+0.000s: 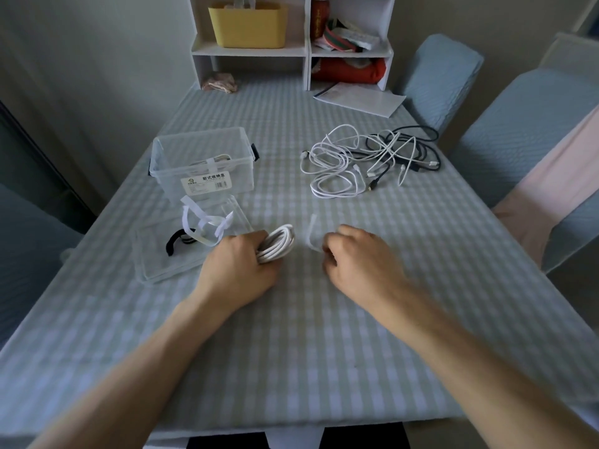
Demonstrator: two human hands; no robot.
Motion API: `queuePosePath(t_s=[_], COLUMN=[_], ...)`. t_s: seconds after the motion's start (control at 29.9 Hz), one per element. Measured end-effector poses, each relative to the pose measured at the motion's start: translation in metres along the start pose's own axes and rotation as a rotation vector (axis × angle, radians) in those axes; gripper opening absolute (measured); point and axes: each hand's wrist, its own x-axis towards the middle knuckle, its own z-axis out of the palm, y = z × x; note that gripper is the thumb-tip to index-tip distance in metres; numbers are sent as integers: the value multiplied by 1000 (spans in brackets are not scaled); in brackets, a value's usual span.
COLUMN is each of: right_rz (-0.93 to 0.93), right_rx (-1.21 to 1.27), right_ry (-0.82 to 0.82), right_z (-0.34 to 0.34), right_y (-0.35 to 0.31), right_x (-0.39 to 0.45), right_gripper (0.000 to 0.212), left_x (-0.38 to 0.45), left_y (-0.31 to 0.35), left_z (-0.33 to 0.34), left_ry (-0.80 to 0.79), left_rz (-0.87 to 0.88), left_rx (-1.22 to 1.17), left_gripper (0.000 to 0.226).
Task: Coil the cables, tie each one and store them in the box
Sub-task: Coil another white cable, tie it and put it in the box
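Checked tablecloth [291, 319] is covering the table, w/ a white shelf unit [308, 50] standing at the far edge and blue-covered chairs [518, 131] sitting off to the right.

Left hand [240, 264] is gripping a coiled white cable [278, 243]: fingers are curling round the near side of the coil, thumb side pressing on top, loops sticking out past the fingertips toward the far right. Wrist is lying low on the cloth, forearm running back toward the near-left corner.

Right hand [353, 257] is pinching a thin white tie strip [311, 234] btwn thumb and curled fingers; strip is bending up and away from the fingertips, its far end blurred. Knuckles are facing up, forearm angling back to the near right. Both hands are sitting near each other, coil and strip just apart.

Clear storage box [207, 163] is standing beyond the left fingers, open, w/ one tied cable bundle [214, 160] lying inside. Clear lid [181, 247] is lying flat just left of the left fingers, holding white ties [201, 222] and a black tie [178, 243].

Loose tangle of white and dark cables [366, 157] is lying well beyond the right fingers.
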Motion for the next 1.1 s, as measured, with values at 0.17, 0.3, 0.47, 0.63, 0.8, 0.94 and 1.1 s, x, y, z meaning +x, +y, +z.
queuePosePath(t_s=[0.17,0.3,0.47,0.63,0.8,0.94,1.1], right_rz=[-89,-51,89,343,289,234,140], right_rx=[-199,-159,88,493,418,286,266], right_ry=[-165,-228,-298,-234,-241,-161,-21], right_z=[-10,-16,-10,-3,0,6,12], right_y=[-22,-34,-41,-17,-11,-18,-11], right_x=[6,12,21,24,21,16,8], right_gripper=[12,32,30,27,12,13,17], left_x=[2,-1,-1,-1,-2,-3,-3], left_y=[-1,1,1,0,1,2,1], left_z=[1,-2,-5,-6,-6,-7,-6], left_ry=[35,10,-13,-14,-30,-25,-14], left_rz=[-19,0,-11,-29,-41,-64,-58], left_rx=[-35,60,101,98,109,98,100], left_gripper=[38,31,22,28,31,35,36])
